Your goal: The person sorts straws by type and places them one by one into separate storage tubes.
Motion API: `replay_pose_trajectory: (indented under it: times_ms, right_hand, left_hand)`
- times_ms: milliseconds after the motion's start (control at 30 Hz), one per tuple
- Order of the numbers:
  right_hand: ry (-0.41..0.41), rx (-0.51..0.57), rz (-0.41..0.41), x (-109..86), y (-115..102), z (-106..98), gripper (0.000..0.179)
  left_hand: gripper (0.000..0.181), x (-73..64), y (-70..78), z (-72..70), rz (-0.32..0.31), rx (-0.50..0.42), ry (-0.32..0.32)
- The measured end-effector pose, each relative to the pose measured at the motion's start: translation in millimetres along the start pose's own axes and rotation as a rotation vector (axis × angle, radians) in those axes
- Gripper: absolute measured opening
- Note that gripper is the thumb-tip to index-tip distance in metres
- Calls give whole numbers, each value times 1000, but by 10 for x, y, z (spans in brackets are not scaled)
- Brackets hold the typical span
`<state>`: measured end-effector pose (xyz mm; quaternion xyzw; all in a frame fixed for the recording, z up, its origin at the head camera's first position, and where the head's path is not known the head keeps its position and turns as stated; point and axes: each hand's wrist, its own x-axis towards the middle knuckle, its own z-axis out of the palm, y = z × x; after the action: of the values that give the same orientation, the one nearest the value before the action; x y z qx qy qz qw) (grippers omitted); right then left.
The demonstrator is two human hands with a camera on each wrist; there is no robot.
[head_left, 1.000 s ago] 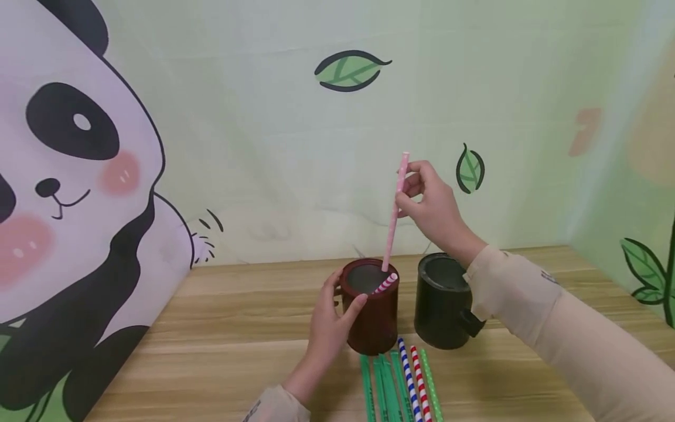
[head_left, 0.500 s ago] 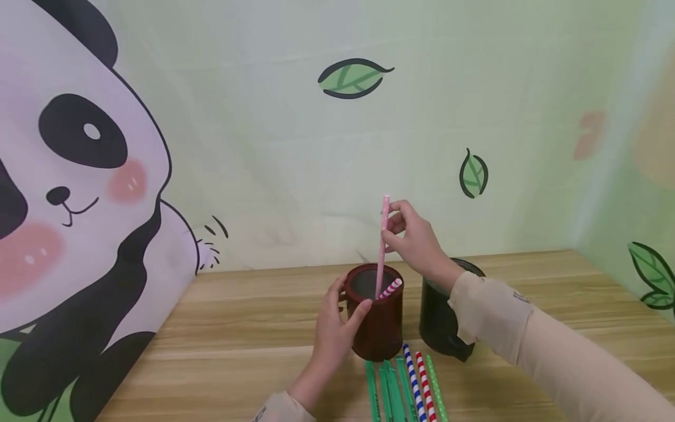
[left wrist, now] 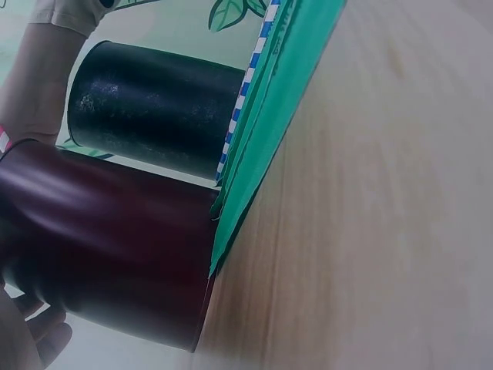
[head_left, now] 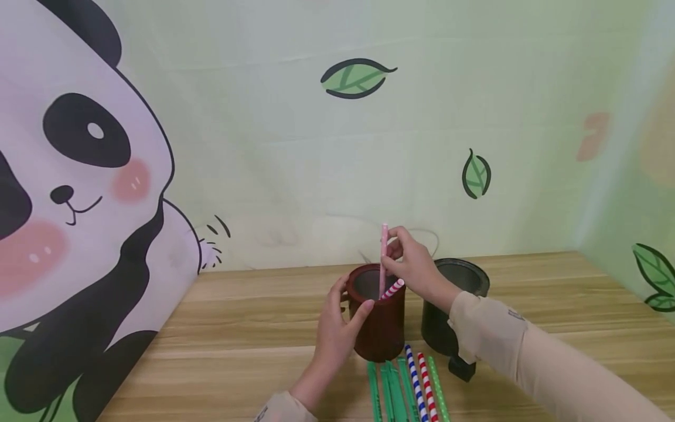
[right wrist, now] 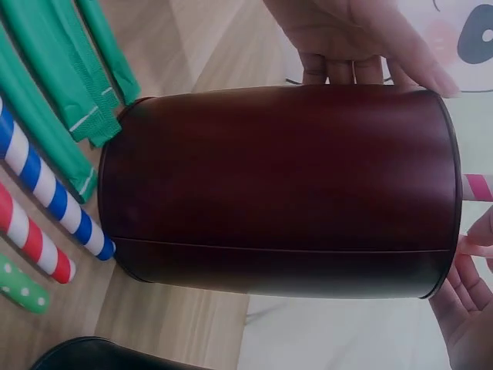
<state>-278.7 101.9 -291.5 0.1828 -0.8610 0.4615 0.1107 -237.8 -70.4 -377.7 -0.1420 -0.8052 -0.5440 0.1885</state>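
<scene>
In the head view a dark red mug (head_left: 381,334) stands upright on the table. My left hand (head_left: 336,331) grips its left side, thumb at the front of the rim and fingers round the back near the handle. Above the mug, my right hand (head_left: 413,264) pinches a pale pink paper straw (head_left: 384,237), whose lower end is hidden inside. A magenta-and-white striped straw (head_left: 395,287) leans in the same mug against the right rim. In the right wrist view the mug's wall (right wrist: 285,177) fills the middle, with left-hand fingers (right wrist: 335,69) along its side.
A black mug (head_left: 437,331) stands just right, partly behind my right wrist. Before the mugs lie several green paper-wrapped strips (head_left: 392,390), a blue-striped straw (head_left: 415,381), a red-striped straw (head_left: 426,381) and a green dotted straw (head_left: 436,381). A panda-printed cloth (head_left: 263,146) backs the wooden table.
My right hand has come down and left, lowering the pink straw from the rim into the red mug. The left hand keeps its grip on the mug. The view has shifted slightly.
</scene>
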Motion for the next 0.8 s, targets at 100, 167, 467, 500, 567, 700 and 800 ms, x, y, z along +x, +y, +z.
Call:
replay_pose_trajectory:
  times_ms: [100,167,467,500,567,700,800]
  right_hand:
    - [-6,-15,6,-14,16,3,38]
    - [-12,-26,8,-20,26,3,38]
    - [-41,-70,14,-23,42,3,33]
    - [-44,-75,12,-22,44,1,32]
    - [-49,-83,6,-24,40,-2,31]
    - [-56,-95,4,-26,26,-5,31]
    - [-56,-104,8,-27,12,-15,33]
  left_hand:
    - [64,-4,0,3,-8,-5,-1]
    - [64,-3,-1,5,-5,-7,2]
    - [64,-1,9,4,3,-6,6]
    - [64,-2,8,4,2,-4,6]
    - [64,-2,7,5,3,-1,6]
    - [64,-2,4,3,3,-1,8]
    - [63,-4,10,0,0,-4,7]
